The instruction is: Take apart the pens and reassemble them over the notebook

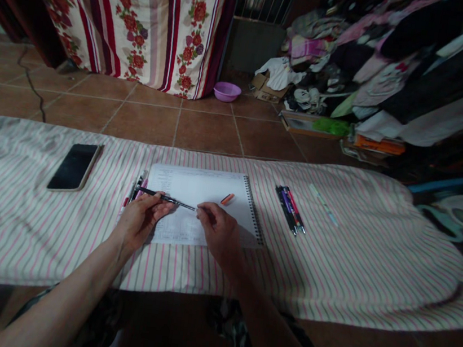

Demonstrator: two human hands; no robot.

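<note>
Over the spiral notebook (pixel 188 179), my left hand (pixel 143 216) pinches a slim black pen (pixel 164 197) lying nearly level. The pen's thin end points right. My right hand (pixel 218 226) is closed in a pinch just off that thin end. Whatever sits between its fingertips is too small to make out. A short orange and black pen piece (pixel 227 198) rests on the page beyond my right hand. Left of the notebook several pens (pixel 133 192) lie together, partly hidden by my left hand.
Several dark, purple and pink pens (pixel 290 209) lie right of the notebook, with a pale pen (pixel 323 204) beyond them. A phone (pixel 73 167) rests at left on the striped cloth (pixel 352 258). Behind are a purple basin (pixel 226 91), a floral curtain (pixel 148 26) and piled clothes (pixel 312 42).
</note>
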